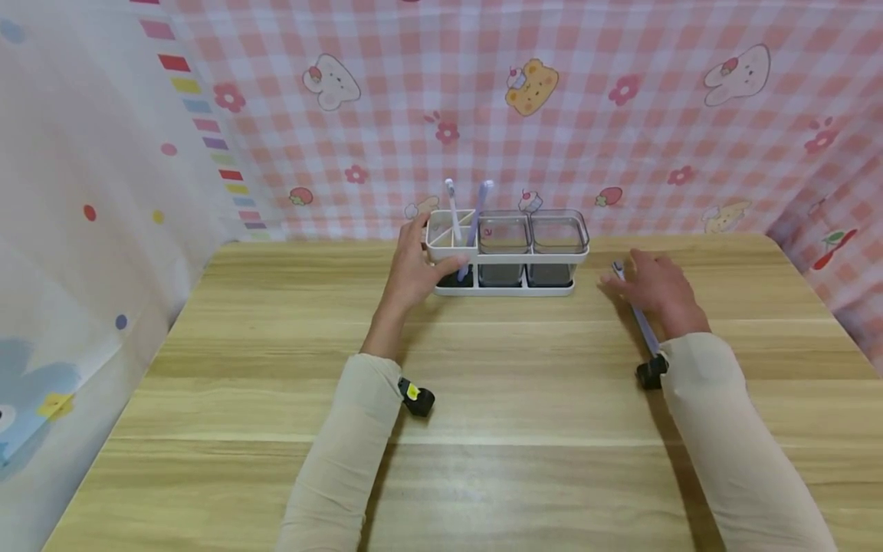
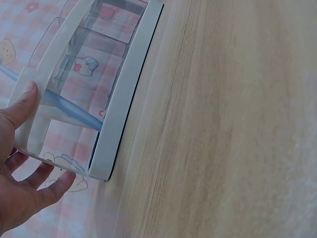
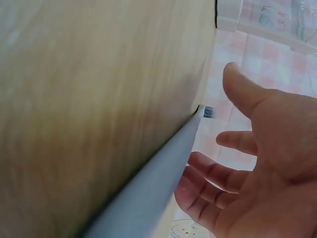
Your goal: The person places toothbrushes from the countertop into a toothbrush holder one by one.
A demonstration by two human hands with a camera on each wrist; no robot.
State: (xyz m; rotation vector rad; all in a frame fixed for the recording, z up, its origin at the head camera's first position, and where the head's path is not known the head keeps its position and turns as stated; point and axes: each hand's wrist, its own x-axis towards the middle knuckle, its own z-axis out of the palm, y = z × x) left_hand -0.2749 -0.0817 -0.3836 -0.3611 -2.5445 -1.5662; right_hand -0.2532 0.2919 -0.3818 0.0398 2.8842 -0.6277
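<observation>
Left hand (image 1: 411, 272), half-curled, grips rack (image 1: 531, 259) at thumb side, likely steadying it and 2 leaning toothbrushes (image 1: 474, 218); right hand (image 1: 661, 290), loosely spread, holds nothing beside 1 loose brush (image 1: 645, 326).

In front of you hangs a pink-and-white checked cloth (image 1: 262, 153) printed with cartoon animals, flowers and strawberries; to your left, a white cloth (image 1: 76, 176) carries coloured dots. Your table (image 1: 524, 475) has pale wood grain and a faint sheen near you.
</observation>
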